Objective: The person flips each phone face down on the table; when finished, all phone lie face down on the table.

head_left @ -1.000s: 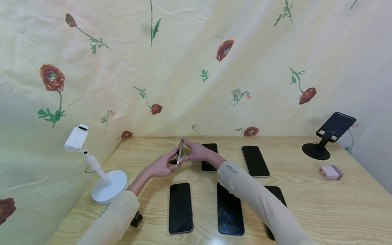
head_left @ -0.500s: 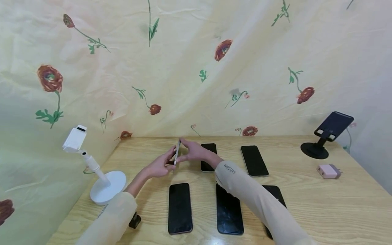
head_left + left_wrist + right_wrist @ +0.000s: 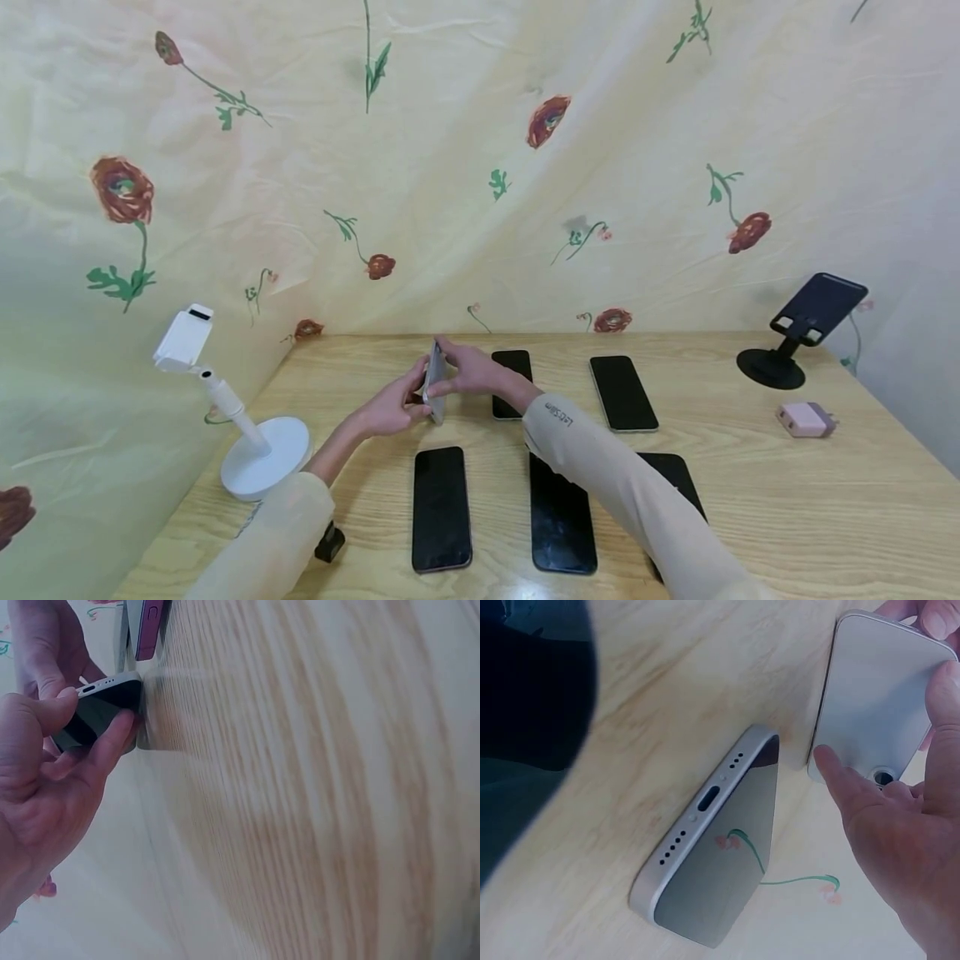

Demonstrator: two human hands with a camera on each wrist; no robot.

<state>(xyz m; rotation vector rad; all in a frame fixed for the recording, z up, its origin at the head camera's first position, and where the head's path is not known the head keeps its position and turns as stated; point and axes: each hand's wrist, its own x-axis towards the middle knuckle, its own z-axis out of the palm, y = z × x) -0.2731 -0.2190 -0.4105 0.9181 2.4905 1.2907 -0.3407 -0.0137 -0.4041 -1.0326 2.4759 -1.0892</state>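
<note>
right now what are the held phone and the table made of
Phone: its back looks like matte silver-grey metal or frosted glass, smooth with a dull even sheen; the pictures leave it open which. Table: pale wood or wood-look laminate, with visible grain lines and a slight gloss.

Looks like a makeshift phone-handling setup rather than a home. Wooden tabletop laid with rows of phones, stands at the left and far right corners. Flowered cloth hung behind as backdrop.

One marking is present: small dark lettering on the cuff of the right sleeve, reading roughly "Let's Slim"; the exact letters are uncertain. No other text, label, brand, number or sign is legible.
</note>
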